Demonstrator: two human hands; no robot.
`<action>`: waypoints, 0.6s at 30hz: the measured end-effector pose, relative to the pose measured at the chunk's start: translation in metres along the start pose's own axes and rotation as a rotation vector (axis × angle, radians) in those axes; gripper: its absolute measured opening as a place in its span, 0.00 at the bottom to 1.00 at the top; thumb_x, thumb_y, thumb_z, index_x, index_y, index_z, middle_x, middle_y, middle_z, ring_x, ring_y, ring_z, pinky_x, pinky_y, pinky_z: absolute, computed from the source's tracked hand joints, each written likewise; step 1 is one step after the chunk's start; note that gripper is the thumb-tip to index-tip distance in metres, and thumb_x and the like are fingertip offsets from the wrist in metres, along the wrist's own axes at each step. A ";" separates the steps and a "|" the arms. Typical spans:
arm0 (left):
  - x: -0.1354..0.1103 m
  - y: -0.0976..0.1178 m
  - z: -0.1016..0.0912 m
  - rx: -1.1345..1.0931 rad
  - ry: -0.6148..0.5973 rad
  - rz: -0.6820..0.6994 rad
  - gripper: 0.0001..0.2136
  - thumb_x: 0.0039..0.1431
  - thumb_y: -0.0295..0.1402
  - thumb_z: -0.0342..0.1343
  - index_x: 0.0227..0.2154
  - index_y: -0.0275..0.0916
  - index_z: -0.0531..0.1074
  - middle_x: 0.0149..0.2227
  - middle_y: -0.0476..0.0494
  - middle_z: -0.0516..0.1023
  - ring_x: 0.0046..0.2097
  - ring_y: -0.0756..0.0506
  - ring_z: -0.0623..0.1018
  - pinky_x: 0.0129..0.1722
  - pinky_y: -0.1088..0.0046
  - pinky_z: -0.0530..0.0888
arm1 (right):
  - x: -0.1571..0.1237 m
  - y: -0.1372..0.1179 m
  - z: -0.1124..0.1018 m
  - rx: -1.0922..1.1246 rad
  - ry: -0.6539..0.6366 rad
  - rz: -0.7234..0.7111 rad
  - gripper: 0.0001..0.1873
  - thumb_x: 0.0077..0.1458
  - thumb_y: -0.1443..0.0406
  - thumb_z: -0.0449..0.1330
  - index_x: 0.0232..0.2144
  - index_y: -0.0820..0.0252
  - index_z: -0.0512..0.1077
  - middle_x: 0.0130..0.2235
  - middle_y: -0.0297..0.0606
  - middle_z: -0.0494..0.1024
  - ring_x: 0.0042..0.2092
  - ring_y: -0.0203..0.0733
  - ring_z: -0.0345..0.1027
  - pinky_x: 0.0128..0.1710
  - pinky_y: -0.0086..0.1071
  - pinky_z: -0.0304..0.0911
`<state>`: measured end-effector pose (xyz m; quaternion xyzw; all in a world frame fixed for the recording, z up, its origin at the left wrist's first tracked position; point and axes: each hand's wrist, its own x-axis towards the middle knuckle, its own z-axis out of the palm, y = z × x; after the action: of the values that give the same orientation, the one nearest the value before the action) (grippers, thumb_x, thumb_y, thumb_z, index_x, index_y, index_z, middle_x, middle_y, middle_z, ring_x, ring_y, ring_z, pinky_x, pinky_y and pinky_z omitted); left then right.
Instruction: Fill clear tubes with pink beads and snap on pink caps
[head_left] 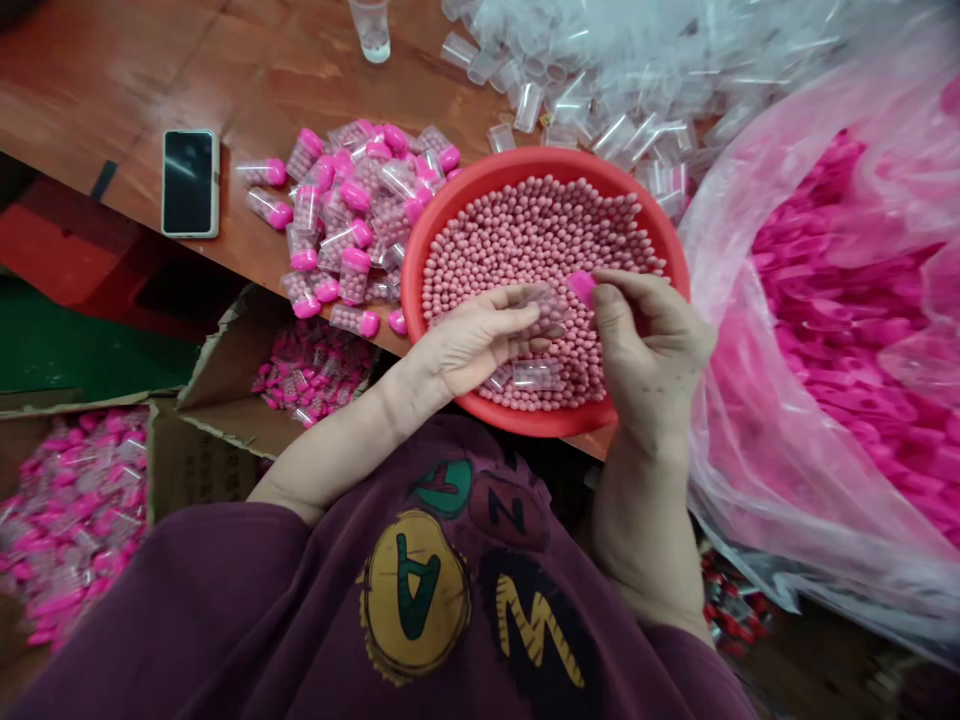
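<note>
My left hand (487, 335) is closed around a small clear plastic tube (546, 308) with pink beads showing through it. Facing it, my right hand (649, 335) pinches a bright pink cap (581, 288) between thumb and fingers, a little apart from the tube's end. Both hands are over a red basin (671, 255) of round pink beads (525, 235). Another clear tube (536, 375) lies on the beads near the basin's front rim, below my left hand.
Left of the basin lies a heap of capped, bead-filled tubes (352, 215), with a phone (190, 185) beyond. Loose clear tubes (615, 130) are piled behind. A plastic bag (720, 290) of pink caps stands at the right. Cardboard boxes (202, 465) hold filled tubes at lower left.
</note>
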<state>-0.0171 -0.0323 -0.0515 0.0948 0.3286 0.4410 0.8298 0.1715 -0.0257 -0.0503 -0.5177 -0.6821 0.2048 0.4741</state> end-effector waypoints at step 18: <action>0.000 -0.027 0.005 0.038 0.062 0.167 0.06 0.69 0.27 0.69 0.46 0.41 0.85 0.46 0.47 0.87 0.46 0.48 0.85 0.50 0.72 0.79 | -0.010 -0.012 0.007 -0.093 -0.049 -0.093 0.12 0.78 0.54 0.62 0.46 0.47 0.85 0.45 0.40 0.89 0.47 0.51 0.85 0.50 0.49 0.82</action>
<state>0.0043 -0.0478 -0.0599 0.1237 0.3533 0.5049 0.7778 0.1595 -0.0375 -0.0491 -0.5016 -0.7255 0.1632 0.4420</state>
